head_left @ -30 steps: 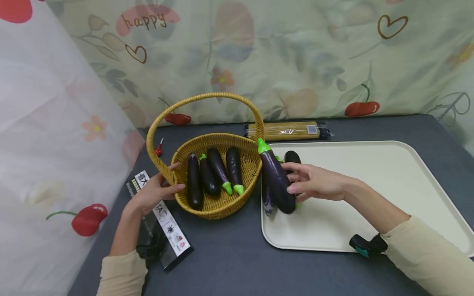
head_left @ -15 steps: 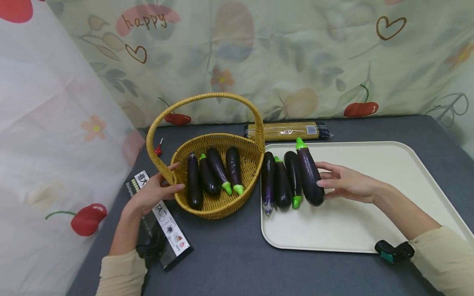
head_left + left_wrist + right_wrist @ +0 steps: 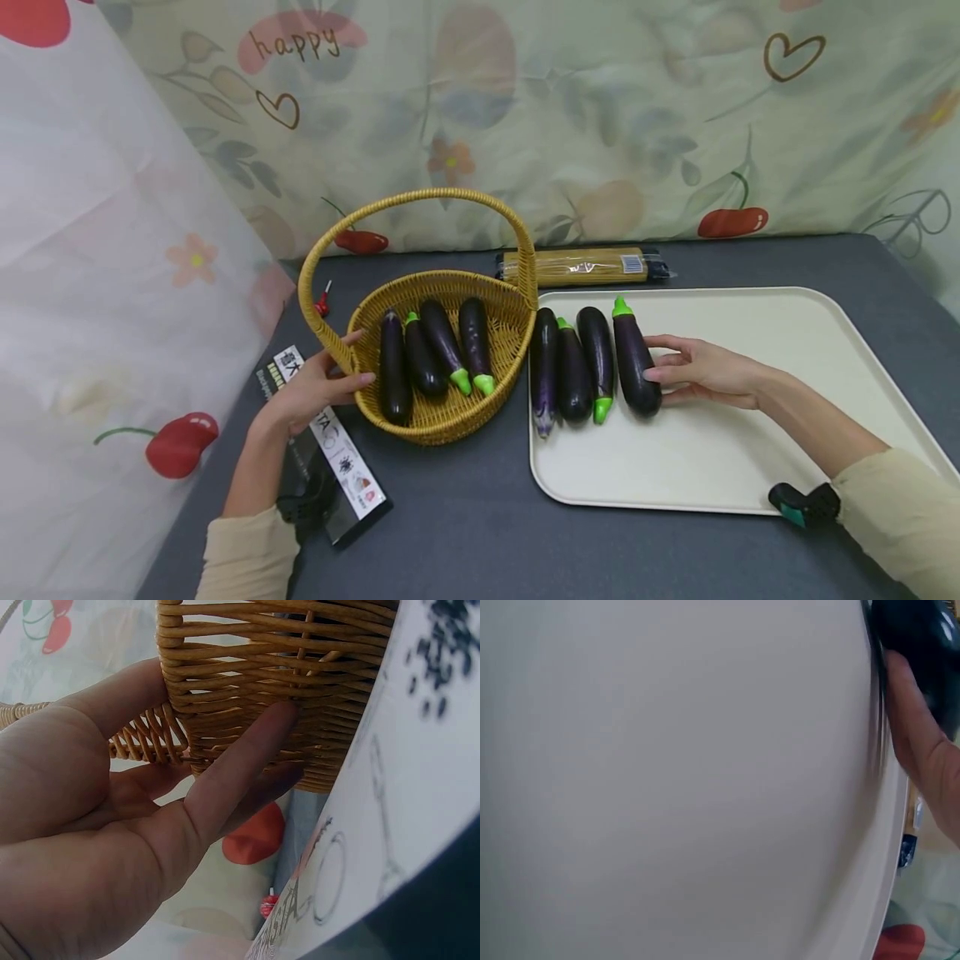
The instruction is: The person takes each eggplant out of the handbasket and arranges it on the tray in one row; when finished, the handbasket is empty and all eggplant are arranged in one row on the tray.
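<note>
A wicker basket (image 3: 438, 429) with a tall arched handle (image 3: 420, 196) holds several eggplants (image 3: 395, 367). My left hand (image 3: 315, 390) grips the basket's left side at the foot of the handle. In the left wrist view, one finger of that left hand (image 3: 120, 772) lies along the woven wall. On the cream tray (image 3: 720, 467), several eggplants (image 3: 574, 375) lie in a row near its left edge. The rightmost eggplant (image 3: 636, 358), green stem away from me, is held at its right side between the thumb and fingers of my right hand (image 3: 697, 372).
A pack of dry spaghetti (image 3: 585, 265) lies behind the tray. A black and white box (image 3: 337, 467) is under my left forearm. A small red object (image 3: 322, 302) lies behind the basket's left side. A printed curtain (image 3: 480, 125) hangs along the back.
My right hand carried an eggplant rightward from beside the basket, then lowered it to the tray at the right end of the row. The left hand and basket stayed put.
</note>
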`<state>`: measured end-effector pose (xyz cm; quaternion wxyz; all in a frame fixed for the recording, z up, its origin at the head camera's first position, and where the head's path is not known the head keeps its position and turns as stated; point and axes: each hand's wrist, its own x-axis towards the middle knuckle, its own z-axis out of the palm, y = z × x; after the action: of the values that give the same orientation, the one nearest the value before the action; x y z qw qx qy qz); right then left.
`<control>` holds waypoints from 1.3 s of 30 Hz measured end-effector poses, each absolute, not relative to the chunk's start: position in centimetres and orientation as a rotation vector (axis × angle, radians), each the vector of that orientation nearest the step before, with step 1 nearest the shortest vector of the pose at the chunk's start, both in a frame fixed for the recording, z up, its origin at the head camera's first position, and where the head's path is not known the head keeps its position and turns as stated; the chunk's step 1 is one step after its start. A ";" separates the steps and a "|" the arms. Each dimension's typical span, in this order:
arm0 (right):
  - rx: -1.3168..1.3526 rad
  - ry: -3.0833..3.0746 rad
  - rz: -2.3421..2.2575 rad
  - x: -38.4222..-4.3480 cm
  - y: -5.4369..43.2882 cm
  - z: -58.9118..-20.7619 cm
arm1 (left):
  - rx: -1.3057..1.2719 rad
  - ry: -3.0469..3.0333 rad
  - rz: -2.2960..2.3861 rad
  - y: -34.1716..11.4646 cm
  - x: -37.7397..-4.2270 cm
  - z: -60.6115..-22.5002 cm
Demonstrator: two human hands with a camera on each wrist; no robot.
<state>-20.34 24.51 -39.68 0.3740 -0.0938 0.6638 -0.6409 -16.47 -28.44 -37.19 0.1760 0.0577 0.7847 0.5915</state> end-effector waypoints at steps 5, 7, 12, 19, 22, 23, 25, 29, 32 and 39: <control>-0.208 1.774 -1.574 -20.5 24.2 -39.7 | 0.172 2.226 1.675 -28.4 -16.5 -37.3; -0.196 1.811 -1.539 -20.6 24.0 -39.5 | 0.175 2.225 1.678 -28.5 -16.5 -37.3; -0.173 1.936 -1.427 -20.8 23.2 -39.2 | 0.160 2.213 1.690 -28.5 -16.3 -37.4; -0.122 2.007 -1.419 -20.8 22.9 -38.9 | 0.156 2.214 1.687 -28.4 -16.2 -37.4; -0.122 1.993 -1.442 -20.7 22.9 -38.7 | 0.155 2.224 1.677 -28.4 -16.3 -37.3; -0.119 1.990 -1.445 -20.7 22.9 -38.7 | 0.156 2.229 1.673 -28.4 -16.3 -37.3; -0.111 1.982 -1.448 -20.7 22.9 -38.7 | 0.158 2.233 1.668 -28.5 -16.3 -37.3; -0.091 1.987 -1.442 -20.7 22.9 -38.6 | 0.158 2.234 1.667 -28.5 -16.4 -37.3; -0.073 2.006 -1.437 -20.7 22.9 -38.7 | 0.159 2.232 1.669 -28.5 -16.4 -37.3; -0.046 2.129 -1.333 -21.0 22.6 -38.7 | 0.161 2.224 1.675 -28.4 -16.4 -37.2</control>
<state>-21.04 22.58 -38.72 0.3094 -0.0174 0.8059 -0.5045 -16.40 -28.42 -37.21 0.1755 0.0568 0.7850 0.5914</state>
